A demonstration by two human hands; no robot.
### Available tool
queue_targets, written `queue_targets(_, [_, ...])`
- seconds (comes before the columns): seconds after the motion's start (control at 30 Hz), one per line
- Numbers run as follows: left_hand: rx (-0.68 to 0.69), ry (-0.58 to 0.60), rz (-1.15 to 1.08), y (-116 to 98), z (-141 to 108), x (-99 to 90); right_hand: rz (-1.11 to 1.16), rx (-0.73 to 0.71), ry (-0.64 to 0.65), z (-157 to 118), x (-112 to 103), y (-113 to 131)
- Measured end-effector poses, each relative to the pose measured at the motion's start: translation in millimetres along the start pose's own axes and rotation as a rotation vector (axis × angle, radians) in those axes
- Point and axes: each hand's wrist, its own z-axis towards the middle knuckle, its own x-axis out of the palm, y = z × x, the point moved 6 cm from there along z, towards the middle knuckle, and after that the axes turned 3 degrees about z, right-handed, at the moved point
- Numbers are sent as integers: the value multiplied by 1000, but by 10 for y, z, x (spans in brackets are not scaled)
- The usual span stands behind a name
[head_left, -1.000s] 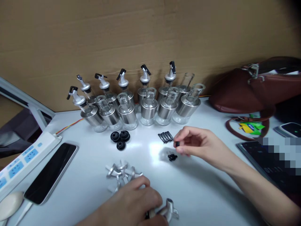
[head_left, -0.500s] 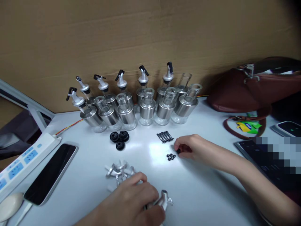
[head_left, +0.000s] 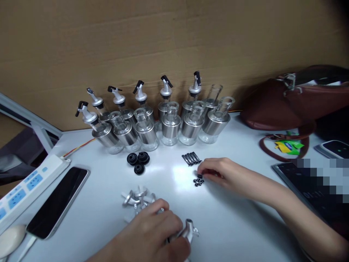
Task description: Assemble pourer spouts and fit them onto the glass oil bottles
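My left hand is closed around a silver pour spout, whose open tip points up past the fingers; its base is hidden. Beside that hand lies a pile of silver pour spouts. My right hand pinches a small black sleeve between thumb and fingertips, just over a cluster of small black sleeves. Behind the right fingertips, several black flip levers lie in a row. Farther left sit three black ribbed stoppers.
Glass-and-steel bottles stand in two rows at the back, several topped with spouts. A power strip and phone lie left. On the right are a brown bag, a green-yellow packet and a dark tablet-like device.
My right hand has moved slightly left with the small black sleeve, which now shows above the cluster. My left hand keeps its hold on the spout, nearly still.
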Motion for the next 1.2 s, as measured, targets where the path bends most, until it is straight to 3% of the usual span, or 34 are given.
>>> queue_targets(0.23, [30, 6, 32, -17, -9, 6, 28, -131, -6, 34, 39, 10])
queue_targets(0.53, [24, 5, 33, -12, 5, 4, -25, -98, 17, 18, 52, 3])
queue_targets(0.9, [0, 29, 60, -10, -20, 29, 7, -163, 6, 19, 104, -46])
queue_targets(1.2, [3, 31, 41, 5, -20, 34, -3, -15, 8, 15, 60, -37])
